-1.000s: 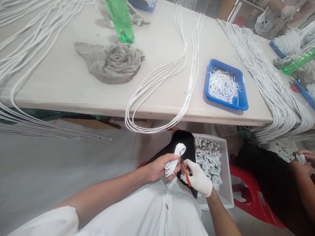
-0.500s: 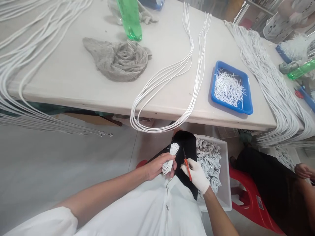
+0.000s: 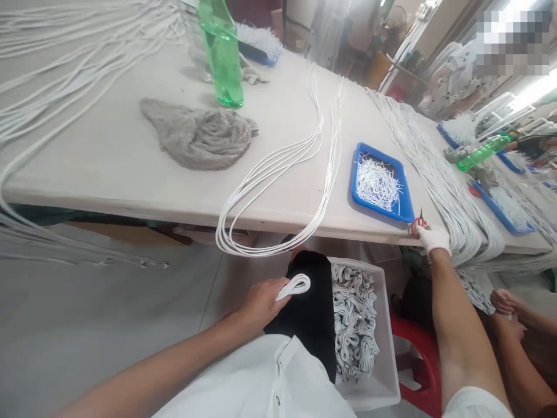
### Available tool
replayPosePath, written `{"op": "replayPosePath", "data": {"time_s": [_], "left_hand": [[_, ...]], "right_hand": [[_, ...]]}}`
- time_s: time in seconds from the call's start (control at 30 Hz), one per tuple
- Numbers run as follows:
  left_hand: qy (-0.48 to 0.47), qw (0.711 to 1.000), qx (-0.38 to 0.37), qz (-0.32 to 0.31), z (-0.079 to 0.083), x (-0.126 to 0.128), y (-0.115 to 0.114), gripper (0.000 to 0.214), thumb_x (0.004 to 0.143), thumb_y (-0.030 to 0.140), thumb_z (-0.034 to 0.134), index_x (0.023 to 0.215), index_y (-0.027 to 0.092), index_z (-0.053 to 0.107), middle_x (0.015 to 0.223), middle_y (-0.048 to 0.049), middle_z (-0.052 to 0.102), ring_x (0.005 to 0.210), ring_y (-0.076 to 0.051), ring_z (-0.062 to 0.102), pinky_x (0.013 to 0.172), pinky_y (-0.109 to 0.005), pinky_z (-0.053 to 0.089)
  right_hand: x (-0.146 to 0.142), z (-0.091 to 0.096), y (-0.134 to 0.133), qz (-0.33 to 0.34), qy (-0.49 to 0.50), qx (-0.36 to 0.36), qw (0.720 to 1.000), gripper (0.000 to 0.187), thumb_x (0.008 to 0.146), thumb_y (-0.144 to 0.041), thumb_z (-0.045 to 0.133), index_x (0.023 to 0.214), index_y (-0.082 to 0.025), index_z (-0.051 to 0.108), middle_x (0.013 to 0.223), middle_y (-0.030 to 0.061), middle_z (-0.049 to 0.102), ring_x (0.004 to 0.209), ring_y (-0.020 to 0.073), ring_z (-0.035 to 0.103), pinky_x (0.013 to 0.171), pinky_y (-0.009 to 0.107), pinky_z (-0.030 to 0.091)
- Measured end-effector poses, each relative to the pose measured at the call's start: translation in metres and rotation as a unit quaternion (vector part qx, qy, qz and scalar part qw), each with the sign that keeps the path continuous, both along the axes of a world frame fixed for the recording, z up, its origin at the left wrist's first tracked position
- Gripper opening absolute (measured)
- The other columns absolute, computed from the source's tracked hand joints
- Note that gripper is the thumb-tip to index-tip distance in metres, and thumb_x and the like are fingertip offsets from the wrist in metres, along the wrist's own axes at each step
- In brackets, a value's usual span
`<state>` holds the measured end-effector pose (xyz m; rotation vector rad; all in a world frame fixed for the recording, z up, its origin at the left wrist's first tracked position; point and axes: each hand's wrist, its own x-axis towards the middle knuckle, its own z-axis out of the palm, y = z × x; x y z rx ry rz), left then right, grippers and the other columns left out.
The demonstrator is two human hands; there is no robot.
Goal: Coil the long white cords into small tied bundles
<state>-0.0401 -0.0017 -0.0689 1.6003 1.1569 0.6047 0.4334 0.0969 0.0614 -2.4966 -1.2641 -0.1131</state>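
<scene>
My bare left hand [image 3: 266, 302] is closed around a folded bundle of white cord [image 3: 296, 285], whose looped end sticks out past the fingers over my dark-clad lap. Stretched out to the right, my white-gloved right hand [image 3: 433, 237] is at the table's front edge. Its fingers are closed on the red handles of a pair of scissors [image 3: 418, 225], with the dark tip pointing up and away from me. Just left of them sits a blue tray [image 3: 407, 191] of short white cord scraps [image 3: 378, 184].
Long white cords [image 3: 274, 154] loop over the edge of the table [image 3: 183, 188]. A grey cloth [image 3: 204, 139] and a green bottle [image 3: 221, 64] are behind. A white bin [image 3: 387, 348] of bundles stands beside my lap. At right are a red stool [image 3: 424, 348] and another person's hands [image 3: 507, 307].
My right hand has moved from my lap out to the table edge, carrying the scissors. The left hand keeps the cord bundle, turned so its loop points right. The view has tilted up.
</scene>
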Motion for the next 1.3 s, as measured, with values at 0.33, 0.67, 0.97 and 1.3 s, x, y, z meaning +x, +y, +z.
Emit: {"op": "replayPosePath", "data": {"time_s": [0.33, 0.67, 0.97, 1.3], "left_hand": [[0.009, 0.998, 0.053, -0.027, -0.001, -0.001, 0.008, 0.024, 0.08, 0.031, 0.062, 0.103, 0.026, 0.067, 0.09, -0.0033, 0.066, 0.082, -0.022, 0.057, 0.072, -0.027, 0.036], [0.037, 0.992, 0.091, -0.085, -0.005, 0.01, -0.008, 0.012, 0.084, 0.032, 0.058, 0.09, 0.025, 0.066, 0.081, -0.0042, 0.059, 0.076, -0.021, 0.05, 0.068, -0.028, 0.032], [-0.036, 0.997, 0.012, -0.071, 0.004, 0.006, -0.001, 0.02, 0.08, 0.033, 0.061, 0.096, 0.022, 0.065, 0.089, -0.003, 0.059, 0.078, -0.018, 0.053, 0.07, -0.027, 0.036], [-0.061, 0.996, -0.039, -0.055, 0.016, 0.0, -0.005, 0.025, 0.088, 0.031, 0.046, 0.105, 0.022, 0.061, 0.076, -0.0005, 0.056, 0.065, -0.016, 0.045, 0.064, -0.027, 0.032]], "right_hand": [[-0.168, -0.034, -0.081, 0.228, 0.137, 0.074, 0.961, 0.038, 0.089, -0.037, 0.046, 0.119, -0.018, 0.059, 0.118, 0.0128, 0.062, 0.109, 0.0266, 0.056, 0.093, 0.04, 0.041], [-0.272, -0.085, -0.131, 0.383, 0.365, -0.144, 0.836, 0.042, 0.09, -0.024, 0.039, 0.129, -0.017, 0.054, 0.063, 0.0013, 0.06, 0.059, 0.0185, 0.058, 0.066, 0.032, 0.048], [-0.274, -0.1, -0.145, 0.203, 0.488, -0.064, 0.846, 0.034, 0.089, -0.035, 0.043, 0.114, -0.016, 0.057, 0.054, -0.003, 0.055, 0.043, 0.0126, 0.048, 0.044, 0.024, 0.042], [-0.286, -0.102, -0.153, 0.149, 0.581, -0.054, 0.798, 0.044, 0.09, -0.048, 0.045, 0.12, -0.017, 0.054, 0.054, -0.005, 0.049, 0.045, 0.0106, 0.043, 0.042, 0.021, 0.035]]}}
